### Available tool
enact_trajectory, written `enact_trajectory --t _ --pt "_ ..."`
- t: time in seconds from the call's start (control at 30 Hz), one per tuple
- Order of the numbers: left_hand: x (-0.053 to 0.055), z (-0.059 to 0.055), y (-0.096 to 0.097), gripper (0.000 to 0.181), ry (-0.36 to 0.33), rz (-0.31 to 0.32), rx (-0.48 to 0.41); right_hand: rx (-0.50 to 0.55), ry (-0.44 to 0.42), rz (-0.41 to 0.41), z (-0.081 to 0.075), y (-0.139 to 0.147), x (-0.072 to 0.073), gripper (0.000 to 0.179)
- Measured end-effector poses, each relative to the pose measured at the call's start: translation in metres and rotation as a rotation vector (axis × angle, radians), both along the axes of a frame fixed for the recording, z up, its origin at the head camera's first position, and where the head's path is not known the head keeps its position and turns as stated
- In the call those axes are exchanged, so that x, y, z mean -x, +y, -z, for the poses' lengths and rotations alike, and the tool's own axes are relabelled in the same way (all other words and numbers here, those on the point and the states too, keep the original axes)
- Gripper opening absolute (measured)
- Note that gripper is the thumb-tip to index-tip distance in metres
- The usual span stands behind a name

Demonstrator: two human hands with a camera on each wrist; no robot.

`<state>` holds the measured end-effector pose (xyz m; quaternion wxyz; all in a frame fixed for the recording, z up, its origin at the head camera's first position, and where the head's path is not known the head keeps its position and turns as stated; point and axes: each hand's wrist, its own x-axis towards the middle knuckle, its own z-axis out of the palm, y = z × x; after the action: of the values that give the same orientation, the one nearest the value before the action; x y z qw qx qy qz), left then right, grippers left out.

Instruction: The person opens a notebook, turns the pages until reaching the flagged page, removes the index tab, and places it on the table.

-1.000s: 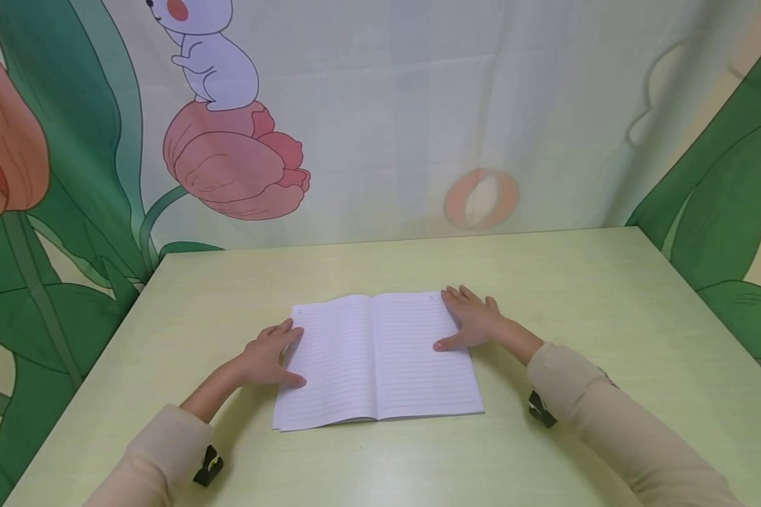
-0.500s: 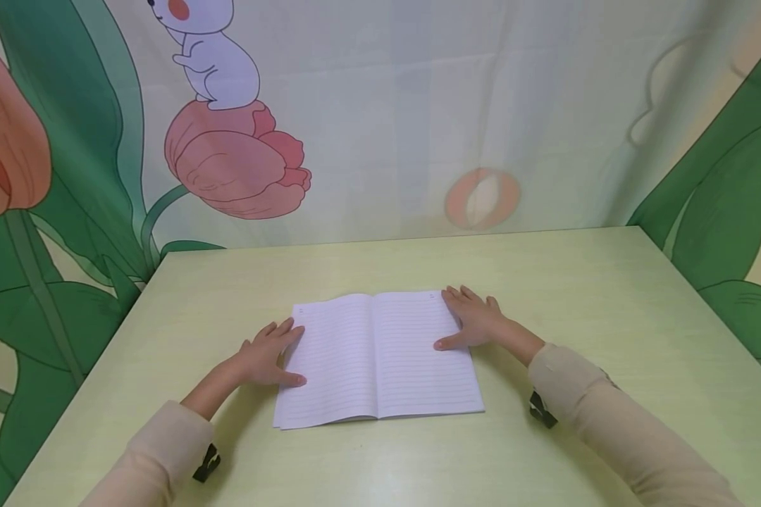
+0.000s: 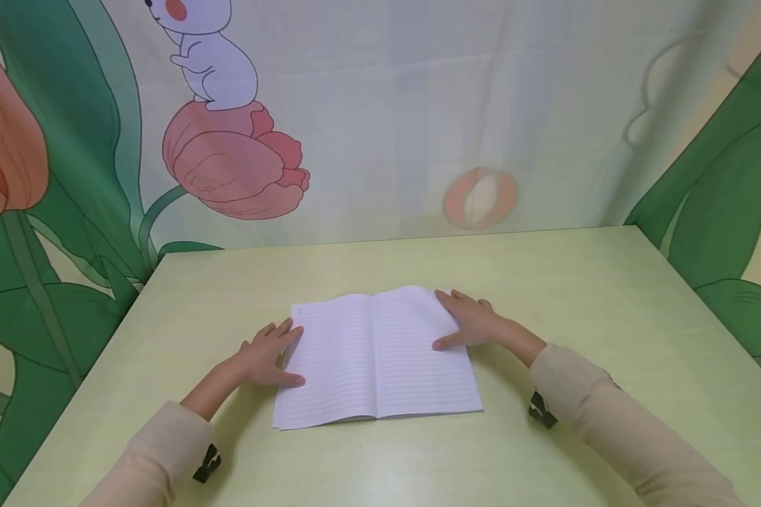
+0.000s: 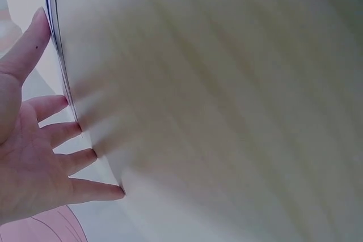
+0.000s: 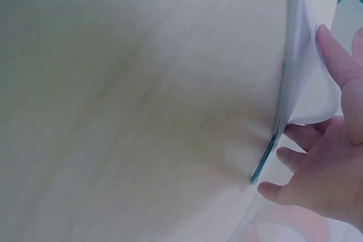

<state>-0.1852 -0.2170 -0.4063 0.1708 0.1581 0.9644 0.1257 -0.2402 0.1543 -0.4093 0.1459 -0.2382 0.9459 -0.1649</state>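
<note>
An open lined notebook (image 3: 336, 373) lies on the table, its blank ruled pages facing up. My left hand (image 3: 265, 358) rests at its left edge, thumb on the page and fingers spread; in the left wrist view the fingertips (image 4: 93, 153) touch the tabletop beside the notebook's edge. At the upper right corner, my right hand (image 3: 474, 321) touches the top right page with fingers and thumb extended. That page (image 5: 311, 92) bulges up between thumb and index finger in the right wrist view, its corner pushed inward. The other right fingers stay by the notebook's outer edge.
The pale wooden table (image 3: 545, 274) reaches back to a printed curtain (image 3: 368, 127) with flowers and a white animal figure. Black straps or clips show under both sleeve cuffs (image 3: 567, 377).
The right fingers have slid slightly left, and the top right page has buckled upward near its upper corner. My left hand has stayed in place.
</note>
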Motion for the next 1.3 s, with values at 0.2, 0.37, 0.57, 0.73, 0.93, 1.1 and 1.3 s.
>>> enact_trajectory --t 0.2,0.37,0.57,0.73,0.93,1.1,1.3 --pt "-0.002 0.0 0.002 0.092 -0.012 -0.006 -0.008 0.162 -0.141 -0.004 -0.002 0.0 -0.003 0.096" --pt "-0.003 0.001 0.003 0.092 -0.011 -0.002 -0.003 0.293 -0.242 -0.004 -0.003 -0.004 -0.006 0.095" --pt "-0.004 0.001 0.004 0.092 -0.016 0.0 -0.002 0.48 -0.348 0.0 -0.004 -0.013 -0.013 0.075" --pt "-0.005 0.001 0.005 0.092 -0.023 -0.001 -0.003 0.58 -0.426 -0.014 -0.005 -0.022 -0.022 0.062" --pt "-0.006 -0.001 0.005 0.091 -0.021 0.0 -0.003 0.542 -0.388 -0.044 -0.008 -0.033 -0.031 0.077" --pt "-0.006 -0.002 0.004 0.091 -0.019 0.003 -0.01 0.593 -0.448 -0.043 -0.013 -0.041 -0.037 0.077" --pt "-0.002 -0.006 0.003 0.091 -0.013 0.009 -0.003 0.636 -0.443 -0.07 -0.017 -0.049 -0.041 0.069"
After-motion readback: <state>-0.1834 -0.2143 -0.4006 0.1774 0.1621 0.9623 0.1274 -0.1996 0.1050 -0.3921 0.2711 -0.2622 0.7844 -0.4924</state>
